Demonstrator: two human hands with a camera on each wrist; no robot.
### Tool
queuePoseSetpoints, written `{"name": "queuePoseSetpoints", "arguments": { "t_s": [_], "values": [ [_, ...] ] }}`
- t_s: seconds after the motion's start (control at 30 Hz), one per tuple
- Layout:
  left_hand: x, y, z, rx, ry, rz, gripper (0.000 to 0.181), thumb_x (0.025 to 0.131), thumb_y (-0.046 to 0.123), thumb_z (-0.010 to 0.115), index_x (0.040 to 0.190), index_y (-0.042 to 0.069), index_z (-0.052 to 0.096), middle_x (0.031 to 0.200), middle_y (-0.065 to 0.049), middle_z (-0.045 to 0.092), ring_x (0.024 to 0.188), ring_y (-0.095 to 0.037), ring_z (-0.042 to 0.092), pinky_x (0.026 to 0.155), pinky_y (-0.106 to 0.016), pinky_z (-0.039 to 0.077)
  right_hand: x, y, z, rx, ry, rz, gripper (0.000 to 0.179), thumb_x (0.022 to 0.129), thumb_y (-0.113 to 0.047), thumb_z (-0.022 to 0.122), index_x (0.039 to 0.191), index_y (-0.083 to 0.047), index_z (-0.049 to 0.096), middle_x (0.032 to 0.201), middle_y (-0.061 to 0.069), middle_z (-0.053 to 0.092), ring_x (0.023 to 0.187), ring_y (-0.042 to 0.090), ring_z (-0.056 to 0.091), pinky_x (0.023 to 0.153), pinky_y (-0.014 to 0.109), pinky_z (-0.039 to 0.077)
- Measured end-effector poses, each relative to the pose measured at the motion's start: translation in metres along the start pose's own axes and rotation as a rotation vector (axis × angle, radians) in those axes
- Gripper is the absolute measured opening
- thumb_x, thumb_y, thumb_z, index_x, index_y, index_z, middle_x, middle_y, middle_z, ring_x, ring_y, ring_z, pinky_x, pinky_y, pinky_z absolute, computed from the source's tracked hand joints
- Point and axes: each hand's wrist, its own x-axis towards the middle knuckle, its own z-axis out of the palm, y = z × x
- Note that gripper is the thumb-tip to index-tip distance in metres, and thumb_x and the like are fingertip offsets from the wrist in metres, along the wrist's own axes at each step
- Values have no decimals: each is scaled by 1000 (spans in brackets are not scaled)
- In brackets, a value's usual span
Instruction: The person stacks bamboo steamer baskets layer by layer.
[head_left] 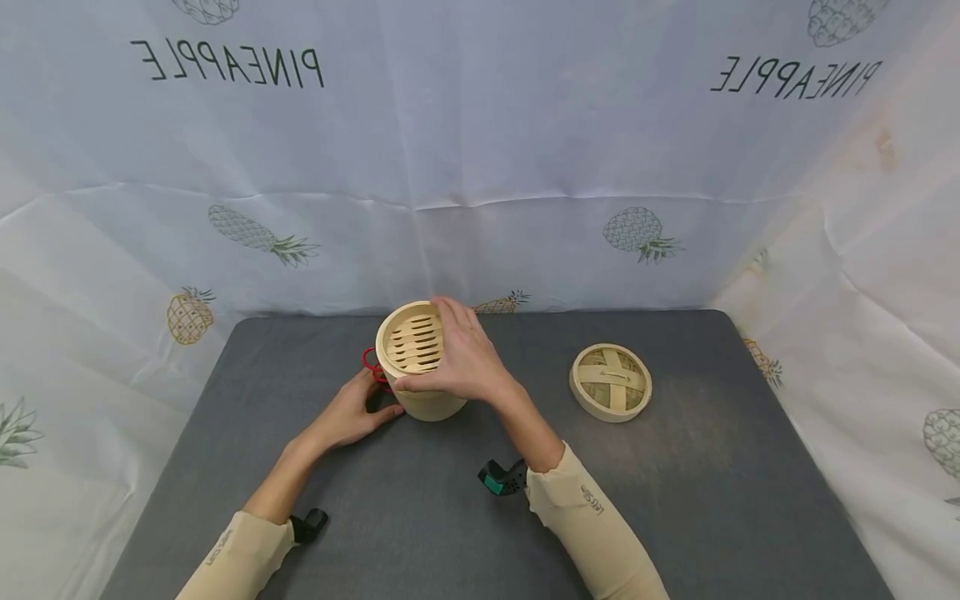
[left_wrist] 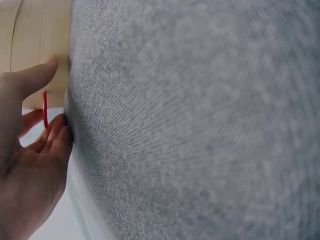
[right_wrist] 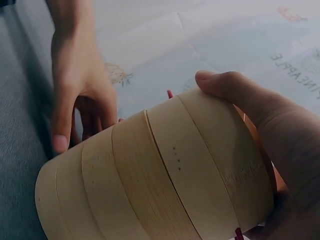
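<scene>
Bamboo steamer stack (head_left: 429, 407) stands on the far part of the surface (head_left: 697, 500), left of the middle, its slatted top uncovered. The right hand (head_left: 471, 362) spans the upper tier, fingers and thumb gripping its rim from opposite sides; a sideways pull there could slide the tiers apart or tip the stack. By the base, the left hand (head_left: 352, 414) has its thumb apart from loosely bent fingers; whether they press the wall is unclear. A red loop (left_wrist: 45, 109) between them could snag a finger. The woven lid (head_left: 611, 382) lies well apart, right, unlikely to be knocked.
</scene>
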Motion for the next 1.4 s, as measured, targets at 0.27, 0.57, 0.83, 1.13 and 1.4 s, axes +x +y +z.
{"name": "queuePoseSetpoints", "arguments": {
  "t_s": [0.27,0.57,0.83,1.13,1.4],
  "values": [
    [4,15,-7,-11,-34,-59,69,95,34,86,153,9,57,147,-18,64,140,-39,61,115,-50,53,0,1,0,-32,-5,-10,132,73,-63,93,172,-12,24,178,12,29,163,35,31,125,59,43],
    [3,-10,5,26,0,3,74,92,35,89,156,14,55,150,-15,62,141,-34,61,116,-34,52,-1,3,-3,-44,-19,-25,133,75,-65,90,174,-11,20,180,12,25,167,36,27,129,58,39],
    [3,1,3,-7,9,-9,69,93,34,88,152,12,59,145,-16,64,137,-35,63,114,-39,54,-5,9,-8,54,-52,-24,131,76,-59,93,175,-15,18,181,8,22,168,31,24,128,60,39],
    [3,24,-8,-27,-4,-26,71,92,24,87,153,4,56,147,-24,62,139,-42,61,111,-55,55,-14,10,-19,51,-69,-88,131,78,-58,92,175,-17,16,181,10,21,170,35,21,127,66,38],
    [5,35,-12,-29,-27,-49,71,92,17,87,153,1,55,149,-25,60,141,-45,59,111,-59,54,-28,14,-31,19,-37,-123,130,79,-54,95,175,-16,16,182,7,22,171,34,19,130,68,33]
  ]
}}
